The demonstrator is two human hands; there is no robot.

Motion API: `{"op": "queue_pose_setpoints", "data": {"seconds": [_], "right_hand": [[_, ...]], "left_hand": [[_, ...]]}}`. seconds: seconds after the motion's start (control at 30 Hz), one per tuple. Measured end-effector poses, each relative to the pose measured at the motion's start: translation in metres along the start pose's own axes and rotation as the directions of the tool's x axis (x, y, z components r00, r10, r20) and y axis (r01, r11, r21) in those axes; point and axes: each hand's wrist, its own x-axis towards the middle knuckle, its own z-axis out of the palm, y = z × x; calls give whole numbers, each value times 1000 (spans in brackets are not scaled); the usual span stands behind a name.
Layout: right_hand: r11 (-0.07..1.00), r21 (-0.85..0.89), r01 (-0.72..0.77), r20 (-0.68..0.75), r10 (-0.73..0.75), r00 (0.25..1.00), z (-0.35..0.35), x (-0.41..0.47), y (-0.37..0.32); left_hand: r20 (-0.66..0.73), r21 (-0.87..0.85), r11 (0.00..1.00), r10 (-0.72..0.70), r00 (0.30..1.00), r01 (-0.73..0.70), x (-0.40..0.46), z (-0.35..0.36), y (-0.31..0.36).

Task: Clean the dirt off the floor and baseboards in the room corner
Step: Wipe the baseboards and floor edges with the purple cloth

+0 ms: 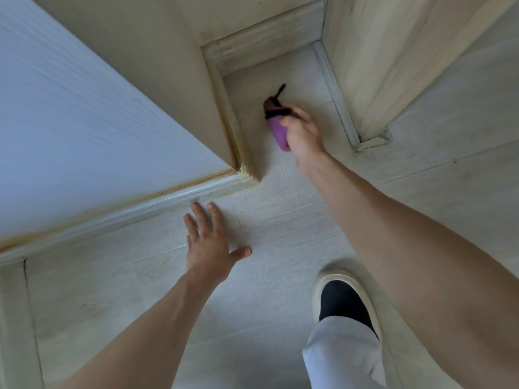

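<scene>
My right hand (302, 133) grips a purple cloth (276, 133) with a black strap or edge and holds it against the pale wood-look floor (280, 220) inside a narrow corner recess. The pale baseboard (264, 46) runs along the back of the recess, and another baseboard (224, 108) lines its left side. My left hand (209, 242) lies flat on the floor with fingers spread, its fingertips near the baseboard (140, 211) under the white wall panel.
A white panelled wall (84, 122) fills the left. A light wooden cabinet side (393, 66) closes the recess on the right. My foot in a cream slipper with a dark sock (342, 299) stands on the floor at lower right, below a white trouser leg.
</scene>
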Motion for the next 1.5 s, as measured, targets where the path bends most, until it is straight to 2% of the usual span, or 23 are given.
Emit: {"op": "queue_pose_setpoints", "data": {"seconds": [0.13, 0.2, 0.27, 0.33, 0.4, 0.5, 0.57, 0.63, 0.67, 0.7, 0.77, 0.9, 1.0, 1.07, 1.1, 1.17, 1.27, 1.4, 1.5], "right_hand": [[999, -36, -8, 215, 15, 976, 50, 16, -7], [998, -54, 40, 237, -26, 971, 58, 3, 5], [989, -100, 113, 254, -84, 963, 41, -14, 32], [983, -165, 77, 290, -26, 957, 14, -43, 58], [965, -243, 103, 327, -19, 945, 2, -55, 62], [993, -114, -10, 246, 38, 968, 30, -12, 38], [1000, 3, -10, 282, 9, 959, 49, 4, 13], [997, -57, 57, 200, -45, 979, 40, -23, 24], [999, -54, 5, 221, 7, 975, 32, -44, 36], [998, -50, 31, 282, -16, 959, 21, -63, 49], [989, -89, 116, 310, -83, 947, 10, -71, 55], [967, -122, 224, 260, -186, 947, 44, -13, 25], [954, -144, 264, 292, -214, 932, 33, -50, 38], [910, -202, 361, 369, -270, 889, 9, -81, 54], [898, -218, 382, 363, -288, 886, 6, -78, 54], [900, -243, 361, 294, -286, 912, 24, -45, 36], [906, -236, 352, 284, -282, 916, 48, -21, 16], [878, -277, 390, 417, -256, 872, -1, -75, 46], [857, -380, 348, 382, -197, 903, -5, -44, 32]], "left_hand": [[6, 7, 1000, -12, 1000, 12, 1, 0, 0], [-10, -2, 1000, -12, 1000, 11, 0, 0, 0], [-22, -21, 1000, -9, 1000, 8, 1, 2, 0], [-14, -30, 999, -11, 1000, 10, 0, 3, 1], [-19, -41, 999, -16, 1000, 15, -1, 2, 2], [-5, -31, 999, -21, 1000, 20, -1, 0, 5], [5, -28, 999, -30, 1000, 30, -1, -2, 5], [9, -35, 999, -31, 999, 31, -1, -2, 6], [5, -46, 999, -28, 1000, 28, -1, -2, 6], [-1, -55, 998, -24, 1000, 24, -1, -2, 5], [-5, -59, 998, -23, 1000, 23, -1, 0, 5], [1, -42, 999, -29, 1000, 29, 0, -1, 6], [8, -49, 998, -43, 999, 43, 0, -1, 8], [-6, -36, 999, -40, 999, 40, 0, -1, 8], [-5, -35, 998, -46, 999, 46, 0, -1, 8], [1, -27, 998, -50, 999, 50, 1, -1, 8], [3, -34, 998, -46, 999, 46, 1, -1, 9], [1, -27, 999, -33, 999, 33, 0, -1, 7], [18, -6, 1000, -29, 999, 29, 0, 0, 6]]}}
